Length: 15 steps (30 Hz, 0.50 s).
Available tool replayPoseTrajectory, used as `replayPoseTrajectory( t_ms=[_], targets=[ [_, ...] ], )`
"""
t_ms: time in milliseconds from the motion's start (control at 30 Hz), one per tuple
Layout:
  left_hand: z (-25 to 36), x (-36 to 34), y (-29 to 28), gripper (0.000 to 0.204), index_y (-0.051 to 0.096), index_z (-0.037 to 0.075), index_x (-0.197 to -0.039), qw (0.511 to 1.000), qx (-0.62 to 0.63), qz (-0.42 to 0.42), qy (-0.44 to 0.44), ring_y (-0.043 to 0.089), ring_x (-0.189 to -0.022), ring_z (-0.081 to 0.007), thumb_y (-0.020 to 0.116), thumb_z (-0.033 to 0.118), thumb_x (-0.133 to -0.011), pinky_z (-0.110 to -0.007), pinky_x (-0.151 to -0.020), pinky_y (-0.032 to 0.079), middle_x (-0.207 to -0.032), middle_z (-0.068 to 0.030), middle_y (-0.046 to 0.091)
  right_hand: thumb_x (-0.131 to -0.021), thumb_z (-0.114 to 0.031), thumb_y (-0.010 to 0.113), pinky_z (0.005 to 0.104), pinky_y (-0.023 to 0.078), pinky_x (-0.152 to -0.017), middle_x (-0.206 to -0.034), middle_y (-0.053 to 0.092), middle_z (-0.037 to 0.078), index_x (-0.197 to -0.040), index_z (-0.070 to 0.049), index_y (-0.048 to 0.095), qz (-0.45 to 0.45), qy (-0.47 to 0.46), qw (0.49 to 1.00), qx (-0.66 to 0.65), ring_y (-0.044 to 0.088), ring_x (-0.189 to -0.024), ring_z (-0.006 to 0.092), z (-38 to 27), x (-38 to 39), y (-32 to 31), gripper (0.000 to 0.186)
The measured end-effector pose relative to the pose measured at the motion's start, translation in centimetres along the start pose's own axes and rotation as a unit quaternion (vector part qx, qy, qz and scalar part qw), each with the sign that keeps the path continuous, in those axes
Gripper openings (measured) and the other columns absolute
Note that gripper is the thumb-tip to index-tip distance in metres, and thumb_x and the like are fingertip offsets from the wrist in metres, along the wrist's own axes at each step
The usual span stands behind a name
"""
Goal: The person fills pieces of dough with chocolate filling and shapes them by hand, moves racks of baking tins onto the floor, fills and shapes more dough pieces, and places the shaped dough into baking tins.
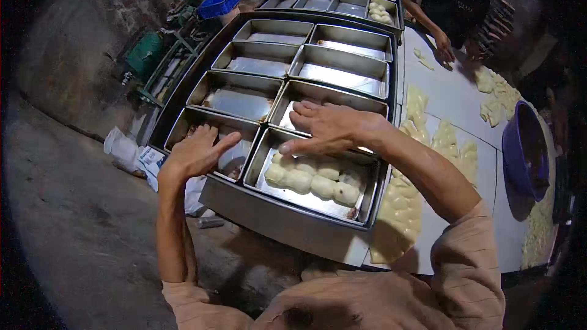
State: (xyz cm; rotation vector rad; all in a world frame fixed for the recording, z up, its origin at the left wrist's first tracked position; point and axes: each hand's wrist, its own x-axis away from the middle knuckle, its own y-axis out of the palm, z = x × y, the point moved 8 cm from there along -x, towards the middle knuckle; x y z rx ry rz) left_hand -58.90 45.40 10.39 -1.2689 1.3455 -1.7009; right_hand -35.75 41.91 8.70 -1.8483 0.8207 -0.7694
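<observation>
My left hand (195, 150) reaches into the near left metal loaf pan (241, 174), its thumb held apart from the fingers and nothing visible in its grasp. Its fingertips are partly hidden against the pan's far left side. My right hand (327, 127) stretches its fingers over the pan (358, 90) in the second row, thumb apart, with no thing seen in it. Just below its thumb, rounded pale dough pieces (298, 180) lie side by side in two rows in the near right loaf pan (269, 189).
More pans stand beyond in a dark tray (396, 61); a farther tray has dough (380, 13) in some pans. On the table (437, 220) lie flattened dough sheets (397, 214) and a purple basin (524, 150). A co-worker's hand (444, 49) is at the far right. Green machinery (147, 52) stands left.
</observation>
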Motion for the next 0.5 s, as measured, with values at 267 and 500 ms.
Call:
replayPoseTrajectory(
  t_ms=[267, 500],
  targets=[
    [-0.6, -0.5, -1.5, 0.088, 0.067, 0.000, -0.113, 0.994, -0.090, -0.014, -0.066, 0.062, -0.107, -0.0405, 0.039, 0.079, -0.085, -0.046, -0.089, 0.050, -0.115, -0.0328, 0.061, -0.087, -0.082, 0.027, 0.0422, 0.033, -0.115, -0.149, 0.034, 0.031, -0.136, 0.009, 0.043, -0.059, 0.053, 0.997, 0.016, 0.033, -0.140, 0.0399, 1.5, 2.1, -0.8, 0.104],
    [2.6, -1.3, -10.2, 0.068, 0.072, 0.004, -0.070, 0.972, -0.054, 0.228, -0.015, 0.067, -0.074, -0.0406, 0.047, 0.064, -0.091, -0.050, -0.069, 0.051, -0.071, -0.0242, 0.065, -0.095, -0.064, 0.042, 0.0454, 0.051, -0.082, -0.089, 0.070, 0.023, -0.106, -0.007, 0.073, 0.111, 0.029, 0.989, -0.097, 0.068, -0.085, 0.0358, 4.5, 1.7, -9.4, 0.065]
  ],
)
